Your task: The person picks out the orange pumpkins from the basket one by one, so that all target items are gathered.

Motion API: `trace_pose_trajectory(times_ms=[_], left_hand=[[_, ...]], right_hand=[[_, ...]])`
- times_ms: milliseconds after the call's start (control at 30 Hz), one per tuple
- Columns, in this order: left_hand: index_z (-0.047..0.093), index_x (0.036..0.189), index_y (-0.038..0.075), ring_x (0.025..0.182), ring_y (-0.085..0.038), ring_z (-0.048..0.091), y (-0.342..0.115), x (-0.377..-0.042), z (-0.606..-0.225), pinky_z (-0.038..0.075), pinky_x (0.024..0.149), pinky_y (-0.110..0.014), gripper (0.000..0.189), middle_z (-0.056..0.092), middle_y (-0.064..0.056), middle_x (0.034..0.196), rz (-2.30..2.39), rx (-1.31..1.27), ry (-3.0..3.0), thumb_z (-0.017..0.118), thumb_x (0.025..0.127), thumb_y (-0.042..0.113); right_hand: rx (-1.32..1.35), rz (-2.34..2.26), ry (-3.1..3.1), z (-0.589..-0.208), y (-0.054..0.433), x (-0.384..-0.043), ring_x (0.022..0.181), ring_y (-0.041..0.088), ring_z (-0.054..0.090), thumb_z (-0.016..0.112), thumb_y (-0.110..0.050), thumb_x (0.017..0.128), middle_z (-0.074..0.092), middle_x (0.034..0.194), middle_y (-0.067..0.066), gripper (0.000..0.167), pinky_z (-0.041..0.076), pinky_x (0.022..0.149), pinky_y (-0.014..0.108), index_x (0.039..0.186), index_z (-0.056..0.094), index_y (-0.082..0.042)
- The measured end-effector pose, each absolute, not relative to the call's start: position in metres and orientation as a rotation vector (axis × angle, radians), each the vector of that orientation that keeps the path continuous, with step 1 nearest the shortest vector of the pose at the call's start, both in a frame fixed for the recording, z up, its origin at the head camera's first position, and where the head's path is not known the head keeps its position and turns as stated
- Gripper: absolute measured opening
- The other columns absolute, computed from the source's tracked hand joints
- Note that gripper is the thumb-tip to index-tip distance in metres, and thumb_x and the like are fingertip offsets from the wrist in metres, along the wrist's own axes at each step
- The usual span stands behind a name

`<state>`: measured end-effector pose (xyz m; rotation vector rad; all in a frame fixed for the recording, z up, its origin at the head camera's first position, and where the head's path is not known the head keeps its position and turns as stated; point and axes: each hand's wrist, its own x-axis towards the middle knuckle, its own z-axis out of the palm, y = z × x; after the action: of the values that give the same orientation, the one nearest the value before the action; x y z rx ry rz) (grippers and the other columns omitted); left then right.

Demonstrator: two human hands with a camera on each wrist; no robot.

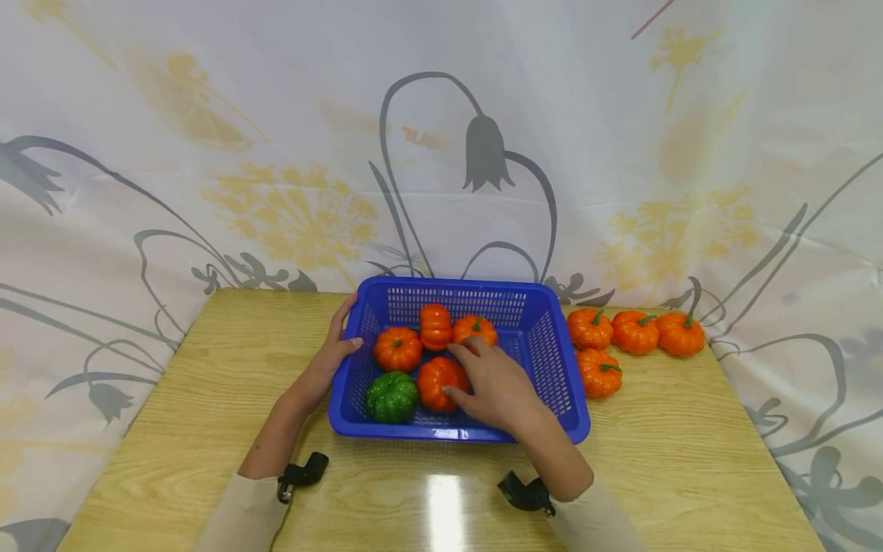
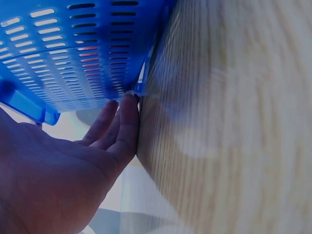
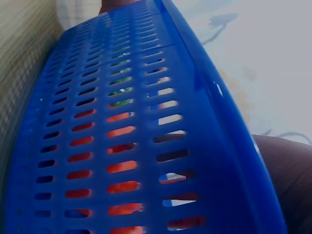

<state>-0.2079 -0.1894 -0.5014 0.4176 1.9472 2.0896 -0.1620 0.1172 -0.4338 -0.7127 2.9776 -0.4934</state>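
Note:
A blue plastic basket [image 1: 458, 435] with slotted walls stands on the wooden table. My left hand [image 1: 333, 359] rests against its left side, thumb at the rim; in the left wrist view its fairly straight fingers [image 2: 127, 122] touch the outer wall low down. Inside the basket, my right hand [image 1: 497, 387] holds an orange pumpkin [image 1: 438, 383] between thumb and fingers. Around that one lie a green pumpkin [image 1: 392, 398], an orange pumpkin [image 1: 398, 349] at left, one on its side [image 1: 435, 327], and another [image 1: 474, 330] partly behind my fingers. The basket wall [image 3: 102, 146] mostly hides them in the right wrist view.
Right of the basket, several orange pumpkins sit on the table [image 1: 662, 445]: three in a back row, including a middle one [image 1: 635, 333], and one [image 1: 599, 374] in front, close to the basket wall. A flower-printed curtain [image 1: 297, 153] hangs behind the table.

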Motion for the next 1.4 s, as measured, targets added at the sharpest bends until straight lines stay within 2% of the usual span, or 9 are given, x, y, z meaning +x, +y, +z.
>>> trace_pose_trajectory(times_ms=[233, 400, 500, 600, 733, 867, 967, 1133, 1400], left_hand=[[-0.001, 0.171, 0.035, 0.147, -0.048, 0.038, -0.189, -0.2075, -0.5004, 0.055, 0.101, -0.037, 0.077, 0.021, -0.024, 0.171, 2.087, 0.427, 1.942, 0.039, 0.109, 0.014], [-0.001, 0.171, 0.036, 0.145, -0.047, 0.039, -0.1898, -0.2064, -0.4995, 0.055, 0.101, -0.038, 0.077, 0.021, -0.024, 0.17, 2.084, 0.429, 1.942, 0.039, 0.108, 0.014], [-0.002, 0.171, 0.034, 0.145, -0.047, 0.039, -0.1895, -0.2065, -0.4993, 0.055, 0.101, -0.038, 0.078, 0.021, -0.025, 0.171, 2.085, 0.425, 1.945, 0.039, 0.108, 0.013], [-0.003, 0.172, 0.031, 0.146, -0.048, 0.037, -0.189, -0.2071, -0.4997, 0.054, 0.101, -0.037, 0.078, 0.019, -0.025, 0.171, 2.092, 0.424, 1.944, 0.039, 0.108, 0.013], [-0.004, 0.172, 0.03, 0.149, -0.049, 0.034, -0.1885, -0.2069, -0.4997, 0.053, 0.103, -0.037, 0.078, 0.017, -0.024, 0.173, 2.1, 0.43, 1.94, 0.038, 0.108, 0.012], [-0.004, 0.172, 0.03, 0.149, -0.049, 0.034, -0.1887, -0.2061, -0.498, 0.053, 0.104, -0.038, 0.078, 0.016, -0.024, 0.173, 2.093, 0.435, 1.945, 0.038, 0.108, 0.013], [-0.003, 0.171, 0.032, 0.149, -0.049, 0.034, -0.1889, -0.2057, -0.4971, 0.053, 0.104, -0.039, 0.077, 0.017, -0.024, 0.173, 2.085, 0.439, 1.95, 0.037, 0.109, 0.013], [-0.003, 0.172, 0.033, 0.149, -0.049, 0.034, -0.1883, -0.206, -0.4972, 0.052, 0.104, -0.039, 0.077, 0.016, -0.023, 0.173, 2.087, 0.438, 1.953, 0.037, 0.109, 0.013], [-0.002, 0.172, 0.031, 0.15, -0.048, 0.034, -0.1882, -0.2063, -0.4985, 0.053, 0.102, -0.035, 0.077, 0.017, -0.022, 0.173, 2.092, 0.42, 1.955, 0.038, 0.108, 0.012]], right_hand=[[-0.744, -0.498, 2.93, -0.4378, 0.1167, -0.1608, 0.117, 0.037, 0.067, 0.076, -0.034, 0.097, 0.064, 0.14, 0.014, 0.057, 0.056, 0.099, 0.052, 0.146, 0.063, -0.008], [-0.735, -0.545, 2.88, -0.4393, 0.1161, -0.1619, 0.127, 0.037, 0.064, 0.075, -0.031, 0.099, 0.063, 0.144, 0.016, 0.057, 0.051, 0.108, 0.053, 0.148, 0.06, -0.005], [-0.753, -0.588, 2.848, -0.4398, 0.1166, -0.1622, 0.127, 0.038, 0.064, 0.074, -0.027, 0.1, 0.063, 0.143, 0.018, 0.056, 0.05, 0.109, 0.053, 0.147, 0.058, -0.002], [-0.787, -0.636, 2.83, -0.4406, 0.1173, -0.1626, 0.116, 0.035, 0.068, 0.075, -0.022, 0.1, 0.067, 0.131, 0.018, 0.051, 0.054, 0.102, 0.051, 0.141, 0.057, 0.002], [-0.79, -0.698, 2.805, -0.4414, 0.1186, -0.1629, 0.102, 0.028, 0.067, 0.079, -0.02, 0.096, 0.067, 0.117, 0.015, 0.045, 0.056, 0.094, 0.048, 0.13, 0.055, 0.0], [-0.749, -0.723, 2.751, -0.441, 0.1181, -0.1632, 0.118, 0.032, 0.065, 0.084, -0.024, 0.093, 0.065, 0.135, 0.016, 0.062, 0.053, 0.103, 0.051, 0.143, 0.054, -0.002], [-0.748, -0.712, 2.72, -0.4412, 0.1173, -0.1638, 0.127, 0.035, 0.062, 0.084, -0.027, 0.092, 0.061, 0.145, 0.017, 0.069, 0.05, 0.108, 0.055, 0.152, 0.055, -0.009], [-0.765, -0.683, 2.712, -0.4401, 0.1174, -0.1637, 0.118, 0.032, 0.065, 0.084, -0.029, 0.092, 0.065, 0.136, 0.014, 0.06, 0.054, 0.101, 0.053, 0.146, 0.061, -0.015], [-0.808, -0.662, 2.723, -0.4364, 0.1206, -0.162, 0.115, 0.033, 0.066, 0.085, -0.023, 0.091, 0.062, 0.137, 0.013, 0.058, 0.055, 0.099, 0.053, 0.145, 0.064, -0.016]])
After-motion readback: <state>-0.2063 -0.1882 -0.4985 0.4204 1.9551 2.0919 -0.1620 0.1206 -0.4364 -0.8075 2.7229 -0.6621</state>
